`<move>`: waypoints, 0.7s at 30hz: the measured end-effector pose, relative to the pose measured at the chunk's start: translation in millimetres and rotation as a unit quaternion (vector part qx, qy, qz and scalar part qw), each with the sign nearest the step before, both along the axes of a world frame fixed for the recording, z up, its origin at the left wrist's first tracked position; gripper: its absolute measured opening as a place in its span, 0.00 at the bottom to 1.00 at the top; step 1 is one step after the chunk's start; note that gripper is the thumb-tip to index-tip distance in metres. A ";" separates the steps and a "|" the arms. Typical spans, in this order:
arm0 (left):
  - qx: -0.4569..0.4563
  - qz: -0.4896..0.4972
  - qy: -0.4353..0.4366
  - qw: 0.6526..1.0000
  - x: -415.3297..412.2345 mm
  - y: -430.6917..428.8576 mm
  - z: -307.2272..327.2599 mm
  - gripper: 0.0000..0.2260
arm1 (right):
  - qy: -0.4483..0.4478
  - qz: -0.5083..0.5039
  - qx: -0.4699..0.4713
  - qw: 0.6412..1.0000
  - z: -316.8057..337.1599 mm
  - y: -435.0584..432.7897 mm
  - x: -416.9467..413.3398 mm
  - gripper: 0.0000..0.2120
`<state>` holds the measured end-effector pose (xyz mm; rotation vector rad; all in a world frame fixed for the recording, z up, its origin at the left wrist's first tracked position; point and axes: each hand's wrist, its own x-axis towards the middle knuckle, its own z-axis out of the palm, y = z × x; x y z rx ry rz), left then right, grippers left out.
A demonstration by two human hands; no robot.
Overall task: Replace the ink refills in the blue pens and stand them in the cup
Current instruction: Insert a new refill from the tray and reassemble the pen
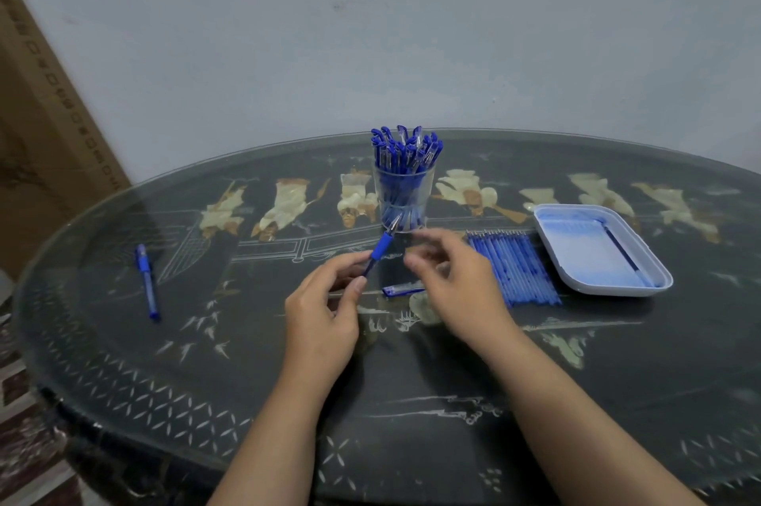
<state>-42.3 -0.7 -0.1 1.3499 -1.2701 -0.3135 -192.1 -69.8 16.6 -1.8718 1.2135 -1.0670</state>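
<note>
- At the centre of the desk point(412, 382), a blue pen point(381, 249) is held above the surface, with its tip tilted up and away toward the cup point(403, 192). Its barrel is pinched between the thumb and fingers of the left hand point(325, 312).
- The right hand point(449, 279) is seen just right of the pen's tip. It is motion-blurred and its fingers are loosely bent; whether anything is gripped cannot be told.
- A pen cap point(401, 290) is seen lying on the desk between the two hands.
- The clear cup is placed just behind the held pen and is filled with upright capped pens point(405, 147).
- A row of refills point(514, 266) is laid side by side right of the right hand, beside a white tray point(554, 254) in which a single refill point(622, 254) is seen.
- A second blue pen point(147, 281) is seen lying well apart at the desk's left.
</note>
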 end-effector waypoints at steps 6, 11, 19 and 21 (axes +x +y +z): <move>0.016 0.004 0.023 1.000 0.6 -0.6 -0.9 0.19 | 0.247 0.052 -0.201 0.947 -32.2 -3.1 8.0 0.14; 0.021 -0.004 0.046 0.999 0.3 -0.2 -0.6 0.21 | 0.031 -0.045 -0.090 0.994 -5.0 -6.1 -0.6 0.19; 0.026 -0.052 0.078 0.995 -2.1 0.8 0.0 0.19 | -0.311 0.010 0.037 0.950 59.9 17.6 -11.4 0.11; 0.025 -0.055 0.076 0.995 -2.2 -0.4 -1.8 0.18 | -0.299 0.001 0.024 0.954 60.4 19.2 -10.3 0.12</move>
